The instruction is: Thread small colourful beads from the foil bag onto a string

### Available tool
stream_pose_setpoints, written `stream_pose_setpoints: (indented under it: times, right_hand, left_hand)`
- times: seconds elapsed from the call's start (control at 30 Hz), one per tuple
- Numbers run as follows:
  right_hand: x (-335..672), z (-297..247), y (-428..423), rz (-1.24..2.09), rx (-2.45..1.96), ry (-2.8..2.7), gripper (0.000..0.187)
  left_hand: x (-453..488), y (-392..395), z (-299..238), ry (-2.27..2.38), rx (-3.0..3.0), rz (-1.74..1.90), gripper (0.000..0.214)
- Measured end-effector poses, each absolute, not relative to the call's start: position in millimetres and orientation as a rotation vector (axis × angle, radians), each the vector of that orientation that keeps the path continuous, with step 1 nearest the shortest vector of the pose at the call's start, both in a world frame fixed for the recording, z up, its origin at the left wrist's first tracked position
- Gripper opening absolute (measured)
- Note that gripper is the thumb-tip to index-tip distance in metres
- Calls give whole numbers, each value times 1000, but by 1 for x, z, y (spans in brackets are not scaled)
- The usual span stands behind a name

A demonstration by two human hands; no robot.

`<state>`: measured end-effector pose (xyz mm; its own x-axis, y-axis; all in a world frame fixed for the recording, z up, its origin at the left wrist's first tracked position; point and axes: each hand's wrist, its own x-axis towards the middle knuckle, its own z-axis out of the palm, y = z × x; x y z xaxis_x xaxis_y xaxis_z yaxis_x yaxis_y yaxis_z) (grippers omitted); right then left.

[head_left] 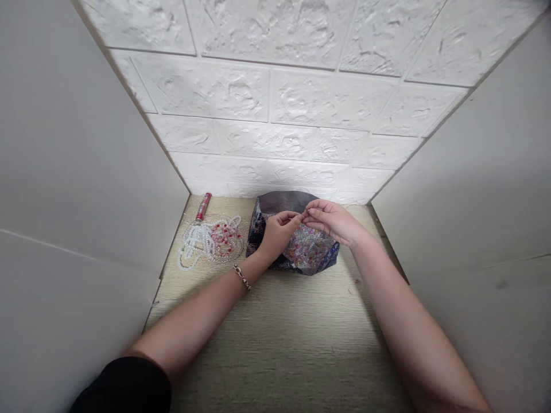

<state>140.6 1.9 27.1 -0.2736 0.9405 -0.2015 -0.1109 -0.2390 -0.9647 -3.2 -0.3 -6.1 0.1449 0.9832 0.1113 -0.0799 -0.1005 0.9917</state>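
Note:
A dark, open-topped bag [257,232] stands against the back wall, with a heap of small multicoloured beads [307,246] inside. Over its opening, my left hand [279,232] has thumb and fingers pinched together. My right hand [329,221] meets it from the right, its fingertips also pinched. The two sets of fingertips almost touch; whatever lies between them is too small to make out. Left of the bag lies a tangled pile of strung beads [210,241] in white, clear, pink and red.
A small red tube [204,206] lies behind the bead strings. White brick-patterned wall [267,92] closes off the back, and grey panels rise on both sides. Underneath is a pale wood-grain tabletop [275,327].

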Motion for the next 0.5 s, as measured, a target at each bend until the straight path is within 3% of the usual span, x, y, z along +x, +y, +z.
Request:
stream_pose_setpoints:
  times: [0.5]
  right_hand:
    - [142,24,3,1678,-1085,-1157,13]
  left_hand:
    - [-2,1,-8,967,1370,1195,22]
